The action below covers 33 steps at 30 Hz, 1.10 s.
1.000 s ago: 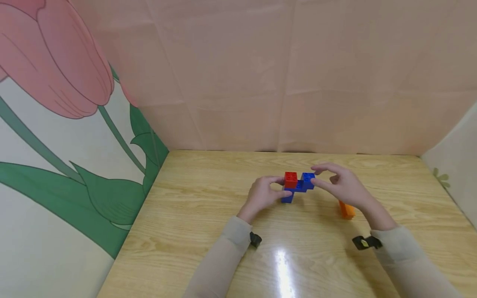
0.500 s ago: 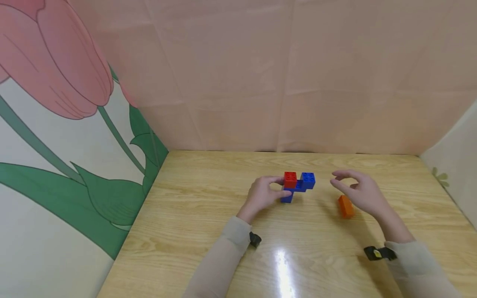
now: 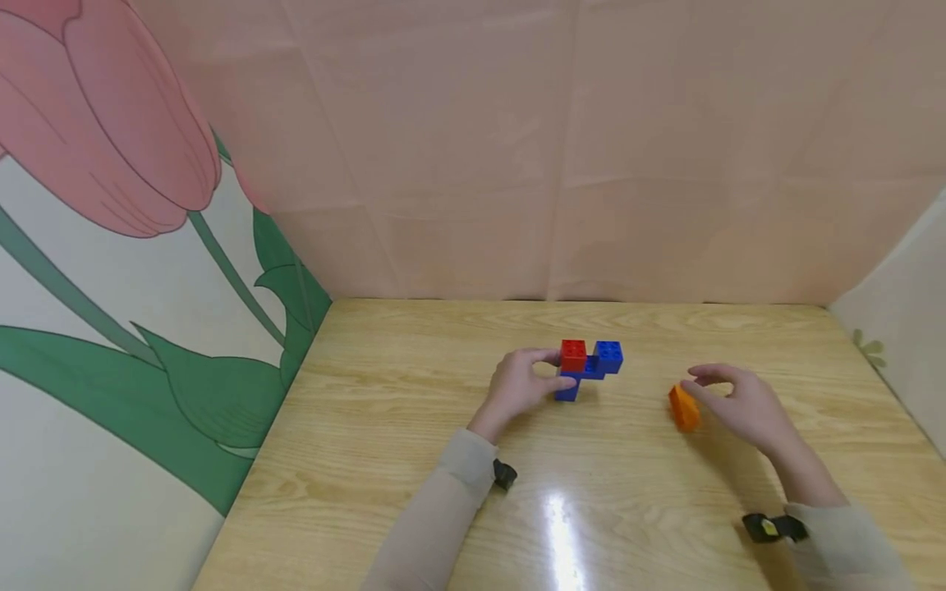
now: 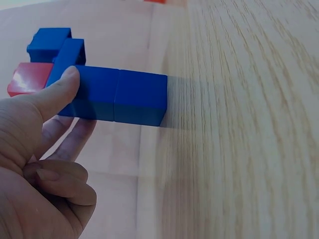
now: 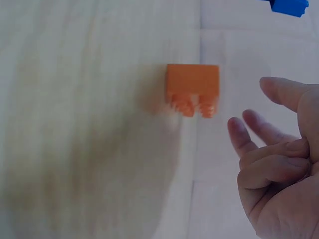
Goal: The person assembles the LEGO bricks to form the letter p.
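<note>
My left hand (image 3: 516,384) pinches a built stack of toy bricks. Its thumb presses a blue brick (image 4: 94,89) of the column, and fingers pass behind. That column stands upright on the table, two blue bricks high. Across its top a blue piece (image 3: 592,365) juts to the right, carrying a red brick (image 3: 573,355) at one end and another blue brick (image 3: 609,356) at the other. To the right, an orange brick (image 5: 193,79) lies on its side, studs facing sideways. My right hand (image 3: 746,410) hovers beside it, thumb and fingers apart, holding nothing.
The wooden table (image 3: 414,394) meets a pink cloth backdrop (image 3: 458,164) at its far edge. A wall panel with a tulip print (image 3: 133,123) stands on the left, and a pale panel (image 3: 902,279) on the right.
My right hand has drawn away from the blue brick on the right end of the stack, moving right and nearer to me, to the orange brick. My left hand keeps its grip.
</note>
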Motion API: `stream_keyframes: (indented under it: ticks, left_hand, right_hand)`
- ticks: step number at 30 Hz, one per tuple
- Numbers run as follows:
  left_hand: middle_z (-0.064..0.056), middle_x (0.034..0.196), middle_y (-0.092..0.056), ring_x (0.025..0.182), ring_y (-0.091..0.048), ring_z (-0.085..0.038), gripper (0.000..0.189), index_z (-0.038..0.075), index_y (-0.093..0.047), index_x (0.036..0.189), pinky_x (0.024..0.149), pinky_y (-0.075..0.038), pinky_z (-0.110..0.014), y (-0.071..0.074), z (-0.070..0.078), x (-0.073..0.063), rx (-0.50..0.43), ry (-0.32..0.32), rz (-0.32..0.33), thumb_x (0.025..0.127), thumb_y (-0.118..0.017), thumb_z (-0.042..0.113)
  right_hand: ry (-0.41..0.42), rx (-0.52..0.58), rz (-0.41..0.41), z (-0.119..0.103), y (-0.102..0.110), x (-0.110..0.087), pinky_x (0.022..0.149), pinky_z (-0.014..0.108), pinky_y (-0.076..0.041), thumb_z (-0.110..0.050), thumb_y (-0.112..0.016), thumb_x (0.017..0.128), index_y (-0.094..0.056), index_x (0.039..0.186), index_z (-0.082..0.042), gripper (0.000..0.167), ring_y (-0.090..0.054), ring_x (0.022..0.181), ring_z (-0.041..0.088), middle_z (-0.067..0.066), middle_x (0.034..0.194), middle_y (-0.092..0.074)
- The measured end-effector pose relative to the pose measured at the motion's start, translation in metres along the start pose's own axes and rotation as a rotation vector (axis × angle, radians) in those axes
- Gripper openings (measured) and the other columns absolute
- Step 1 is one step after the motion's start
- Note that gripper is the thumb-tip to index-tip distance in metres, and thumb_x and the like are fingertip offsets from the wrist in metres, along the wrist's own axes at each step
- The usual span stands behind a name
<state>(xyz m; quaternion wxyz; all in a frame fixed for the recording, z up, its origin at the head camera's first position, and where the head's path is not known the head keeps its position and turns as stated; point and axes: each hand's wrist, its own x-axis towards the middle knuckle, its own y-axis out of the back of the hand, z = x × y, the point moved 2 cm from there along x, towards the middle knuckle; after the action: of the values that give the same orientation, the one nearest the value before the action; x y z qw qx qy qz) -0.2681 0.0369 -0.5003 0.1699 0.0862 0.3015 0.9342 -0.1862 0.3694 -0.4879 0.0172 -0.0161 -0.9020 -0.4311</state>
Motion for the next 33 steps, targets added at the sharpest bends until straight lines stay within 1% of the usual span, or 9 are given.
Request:
stream_keyframes:
  ticks: [1, 3, 8, 10, 16, 23, 27, 31, 33]
  left_hand:
    - [0.018, 0.122, -0.070, 0.127, -0.060, -0.014, 0.048, 0.027, -0.074, 0.131, 0.109, -0.045, -0.044, 0.000, 0.000, 0.000, 0.001, 0.000, 0.000, 0.087, -0.084, 0.045]
    - [0.018, 0.122, -0.070, 0.128, -0.060, -0.014, 0.048, 0.028, -0.074, 0.131, 0.109, -0.045, -0.044, 0.000, 0.000, 0.000, -0.002, 0.003, 0.001, 0.087, -0.084, 0.045]
    - [0.018, 0.122, -0.070, 0.128, -0.059, -0.014, 0.049, 0.028, -0.073, 0.131, 0.110, -0.044, -0.045, 0.001, 0.000, -0.001, -0.013, 0.010, -0.001, 0.086, -0.084, 0.046]
    - [0.018, 0.122, -0.070, 0.128, -0.059, -0.014, 0.050, 0.028, -0.073, 0.132, 0.110, -0.044, -0.045, 0.001, 0.000, -0.002, -0.013, 0.011, -0.002, 0.087, -0.084, 0.046]
    - [0.018, 0.120, -0.071, 0.128, -0.060, -0.014, 0.049, 0.027, -0.073, 0.131, 0.110, -0.044, -0.045, 0.002, 0.000, -0.002, -0.007, 0.012, -0.003, 0.087, -0.084, 0.045]
    - [0.018, 0.121, -0.070, 0.128, -0.059, -0.014, 0.050, 0.028, -0.073, 0.131, 0.110, -0.044, -0.045, 0.001, 0.000, -0.002, -0.018, 0.012, -0.005, 0.086, -0.084, 0.045]
    - [0.019, 0.121, -0.070, 0.128, -0.059, -0.013, 0.050, 0.028, -0.074, 0.131, 0.110, -0.044, -0.045, 0.001, 0.000, -0.002, -0.023, 0.018, -0.003, 0.086, -0.084, 0.046]
    - [0.019, 0.121, -0.070, 0.128, -0.060, -0.014, 0.050, 0.028, -0.074, 0.131, 0.109, -0.044, -0.045, 0.001, 0.000, -0.002, -0.019, 0.019, -0.001, 0.086, -0.084, 0.046]
    - [0.018, 0.120, -0.071, 0.128, -0.060, -0.014, 0.050, 0.028, -0.074, 0.131, 0.109, -0.045, -0.045, 0.002, 0.001, -0.002, -0.016, 0.017, -0.002, 0.086, -0.084, 0.046]
  right_hand:
    - [-0.010, -0.009, -0.007, 0.003, 0.000, -0.001, 0.073, 0.042, -0.052, -0.044, -0.063, 0.104, -0.065, 0.133, 0.002, 0.055, -0.062, 0.105, 0.042, 0.024, 0.121, -0.068]
    - [-0.046, -0.019, -0.043, 0.008, -0.001, -0.004, 0.072, 0.042, -0.051, -0.048, -0.061, 0.104, -0.063, 0.135, 0.003, 0.060, -0.062, 0.105, 0.043, 0.027, 0.123, -0.067]
    - [-0.133, -0.032, -0.150, 0.021, -0.005, -0.010, 0.083, 0.061, -0.050, -0.056, -0.055, 0.104, -0.059, 0.136, 0.008, 0.071, -0.056, 0.115, 0.052, 0.035, 0.131, -0.059]
    - [-0.149, -0.033, -0.180, 0.023, -0.005, -0.011, 0.083, 0.060, -0.051, -0.057, -0.056, 0.103, -0.060, 0.134, 0.009, 0.072, -0.057, 0.114, 0.051, 0.036, 0.130, -0.059]
    - [-0.183, 0.000, -0.256, 0.019, -0.005, -0.013, 0.080, 0.047, -0.055, -0.057, -0.063, 0.100, -0.060, 0.132, 0.011, 0.075, -0.062, 0.108, 0.042, 0.031, 0.124, -0.064]
    - [-0.240, 0.000, -0.273, 0.016, -0.006, -0.012, 0.074, 0.037, -0.053, -0.061, -0.068, 0.095, -0.061, 0.129, 0.012, 0.081, -0.062, 0.100, 0.034, 0.030, 0.122, -0.065]
    - [-0.272, 0.007, -0.274, 0.017, -0.006, -0.012, 0.072, 0.034, -0.051, -0.063, -0.069, 0.093, -0.061, 0.128, 0.012, 0.084, -0.060, 0.098, 0.032, 0.029, 0.121, -0.064]
    - [-0.262, 0.003, -0.258, 0.018, -0.008, -0.012, 0.071, 0.034, -0.049, -0.062, -0.069, 0.094, -0.062, 0.126, 0.011, 0.080, -0.059, 0.097, 0.032, 0.027, 0.119, -0.065]
    - [-0.237, -0.001, -0.244, 0.019, -0.010, -0.012, 0.071, 0.034, -0.048, -0.058, -0.070, 0.095, -0.064, 0.123, 0.010, 0.073, -0.058, 0.096, 0.031, 0.024, 0.116, -0.066]
